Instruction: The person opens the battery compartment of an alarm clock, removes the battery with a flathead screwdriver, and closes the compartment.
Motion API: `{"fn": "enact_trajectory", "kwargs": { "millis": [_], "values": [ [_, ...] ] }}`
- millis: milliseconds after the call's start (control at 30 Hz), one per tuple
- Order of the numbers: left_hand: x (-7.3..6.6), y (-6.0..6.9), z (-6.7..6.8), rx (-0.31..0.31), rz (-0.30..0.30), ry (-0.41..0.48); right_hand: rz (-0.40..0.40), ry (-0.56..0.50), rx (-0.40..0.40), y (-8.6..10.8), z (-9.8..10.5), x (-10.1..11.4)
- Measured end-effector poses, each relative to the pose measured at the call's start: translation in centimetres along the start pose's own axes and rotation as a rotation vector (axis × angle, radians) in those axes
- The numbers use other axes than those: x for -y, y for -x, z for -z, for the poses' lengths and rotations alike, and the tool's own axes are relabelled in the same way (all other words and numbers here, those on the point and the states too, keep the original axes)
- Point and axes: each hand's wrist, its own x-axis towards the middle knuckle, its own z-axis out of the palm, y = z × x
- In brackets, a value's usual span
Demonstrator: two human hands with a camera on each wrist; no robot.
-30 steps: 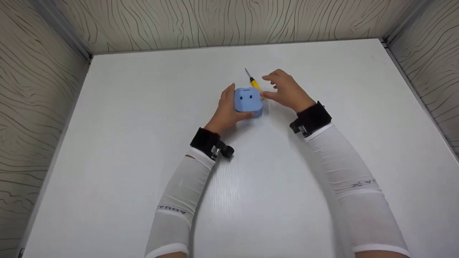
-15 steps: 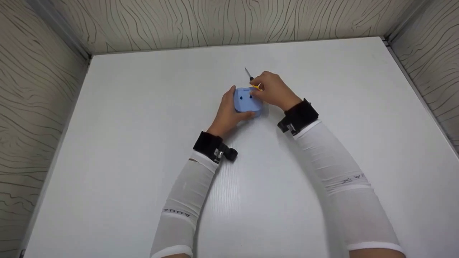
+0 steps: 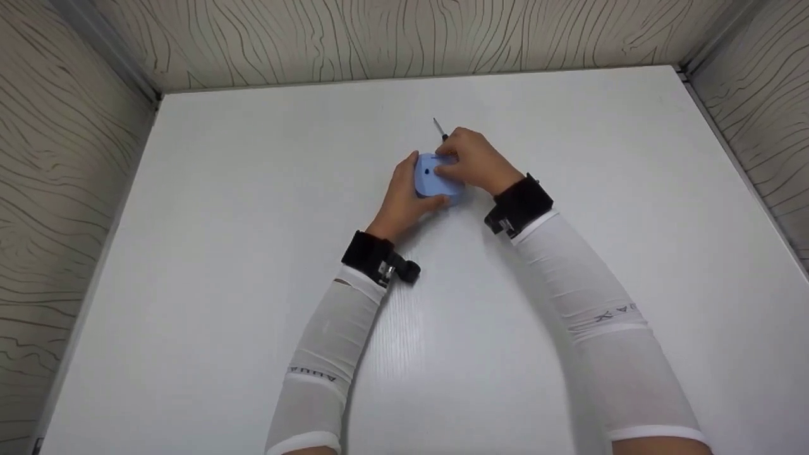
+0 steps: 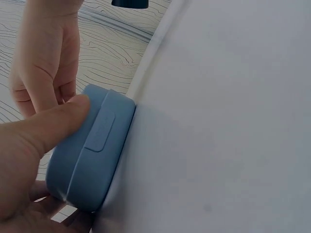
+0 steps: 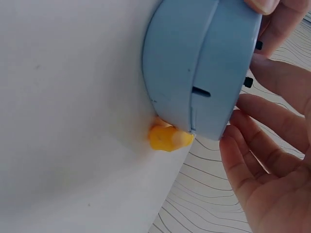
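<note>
My left hand (image 3: 404, 196) grips a small light-blue rounded case (image 3: 435, 184), thumb across its front and fingers along its left side. A seam and a raised tab (image 4: 101, 130) show on the front in the left wrist view. Two black pegs (image 5: 248, 82) stick out of the top face. My right hand (image 3: 478, 161) is over the case's right side, fingertips against the top face, thumb and a finger on either side of one peg; whether they touch it I cannot tell. Behind lies a screwdriver (image 3: 439, 127), its yellow handle (image 5: 167, 139) hidden in the head view.
The white table (image 3: 253, 189) holds the case and screwdriver. Wood-patterned panels (image 3: 392, 41) stand behind and at both sides. Black camera straps (image 3: 368, 253) circle both wrists, over white sleeves (image 3: 332, 335).
My right hand has moved left and down from beside the screwdriver onto the case's top, covering the right peg and yellow handle. My left hand keeps its hold, and the case barely shifts.
</note>
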Motion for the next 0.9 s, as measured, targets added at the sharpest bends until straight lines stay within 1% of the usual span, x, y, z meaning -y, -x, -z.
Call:
{"fn": "enact_trajectory", "kwargs": {
  "millis": [100,267,433,633,800,900],
  "values": [
    [0.1,0.0,-0.1,0.003,-0.005,-0.008,-0.011,0.005,-0.002,0.0,-0.1,0.0],
    [0.1,0.1,-0.1,-0.001,-0.009,-0.008,-0.041,0.013,0.019,-0.1,0.0,0.5],
    [0.1,0.1,0.0,-0.003,0.006,-0.011,-0.069,0.010,0.043,-0.3,0.0,0.8],
    [0.1,0.1,0.0,-0.003,0.015,-0.021,-0.061,0.036,0.049,-0.3,-0.1,1.1],
    [0.0,0.0,0.2,0.004,0.006,-0.019,-0.080,0.047,0.053,-0.3,0.1,1.3],
    [-0.1,0.0,0.3,0.007,0.011,-0.024,-0.085,0.046,0.054,-0.3,0.2,1.3]
  ]
}}
